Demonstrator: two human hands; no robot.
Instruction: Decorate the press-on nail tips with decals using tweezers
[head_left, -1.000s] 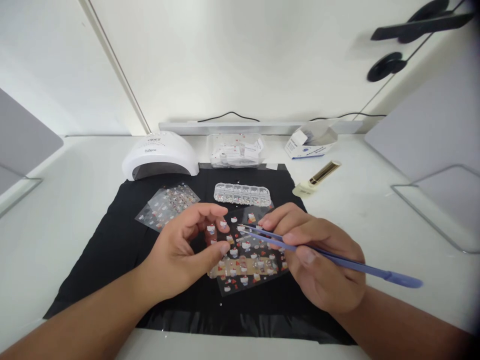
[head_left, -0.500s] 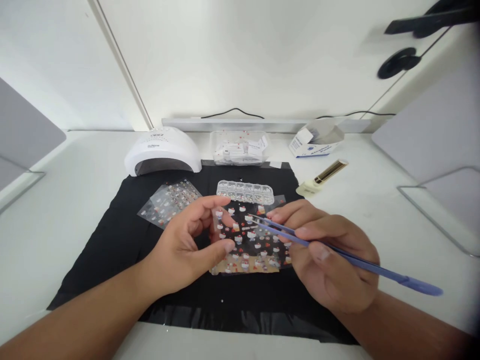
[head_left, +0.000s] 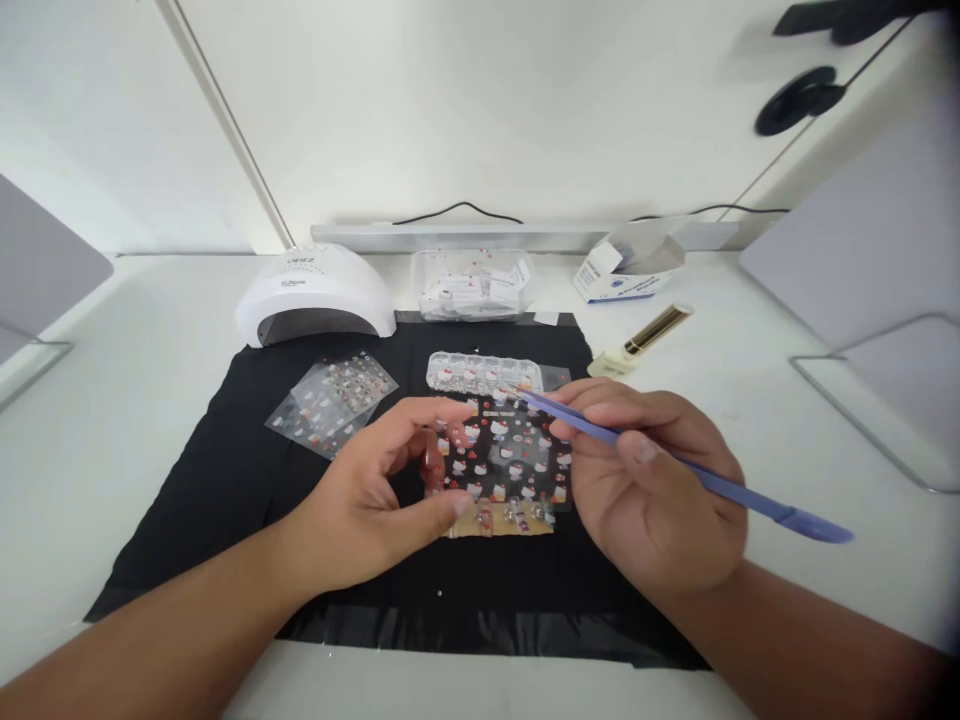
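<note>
My left hand (head_left: pixel 382 490) pinches the left edge of a clear sticker sheet (head_left: pixel 504 462) printed with small white and red figures, holding it tilted up off a black mat (head_left: pixel 225 470). My right hand (head_left: pixel 652 480) grips blue tweezers (head_left: pixel 675 465). Their tips reach over the top edge of the sheet, close to a clear compartment box of small gems (head_left: pixel 484 373). Whether the tips hold anything is too small to tell.
More sticker sheets (head_left: pixel 332 400) lie on the mat at the left. Behind stand a white nail lamp (head_left: pixel 313 297), a clear plastic box (head_left: pixel 472 285), a small white carton (head_left: pixel 626 270) and a gold-capped tube (head_left: pixel 641 340). Metal stands flank both sides.
The sticker sheet has been lifted and tilted more upright in my left hand. The tweezers' tips have moved up from the sheet's middle to beyond its top edge.
</note>
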